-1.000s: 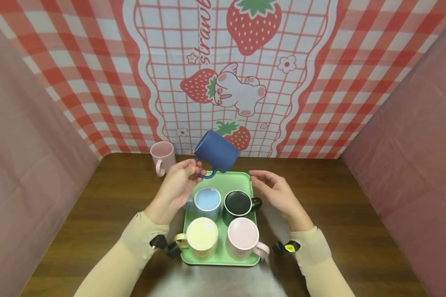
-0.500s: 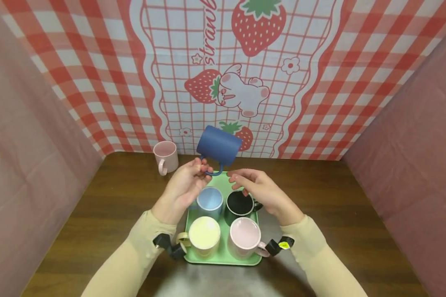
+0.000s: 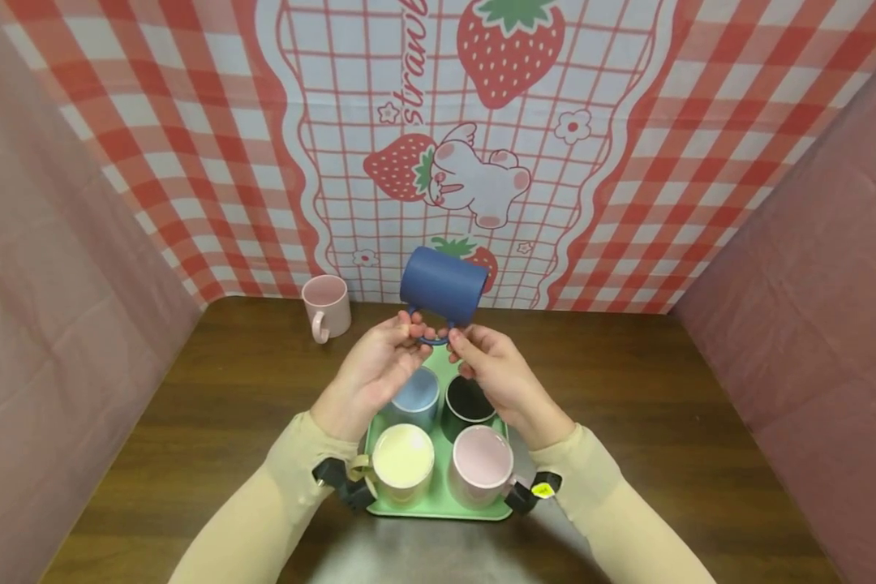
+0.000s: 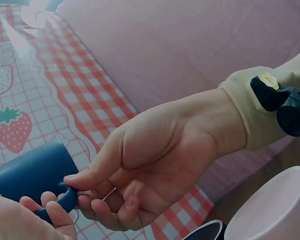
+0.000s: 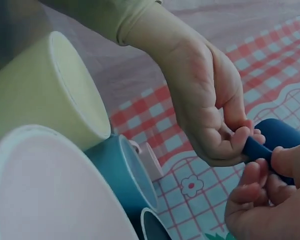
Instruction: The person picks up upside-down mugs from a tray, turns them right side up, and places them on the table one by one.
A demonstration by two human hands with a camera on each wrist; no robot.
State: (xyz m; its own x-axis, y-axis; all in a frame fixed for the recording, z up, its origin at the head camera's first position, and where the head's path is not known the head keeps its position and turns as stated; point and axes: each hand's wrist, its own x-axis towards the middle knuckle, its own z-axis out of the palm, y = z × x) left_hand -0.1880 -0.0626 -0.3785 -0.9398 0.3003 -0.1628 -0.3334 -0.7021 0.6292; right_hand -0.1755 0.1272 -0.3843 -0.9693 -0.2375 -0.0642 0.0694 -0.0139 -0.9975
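Blue mug (image 3: 444,284): held aloft at the far edge of the green tray (image 3: 441,485), on its side, handle down. My left hand (image 3: 375,361) and right hand (image 3: 500,365) both pinch the handle. I judge that releasing one before the other bears the weight may let the mug swing and fall. The light blue mug (image 3: 416,391) and black mug (image 3: 467,397) stand in the way of lowering; the yellow mug (image 3: 403,458) and pink mug (image 3: 483,458) occupy the tray's near corners. A second pink mug (image 3: 328,307) stands near the far left corner of the table (image 3: 212,430).
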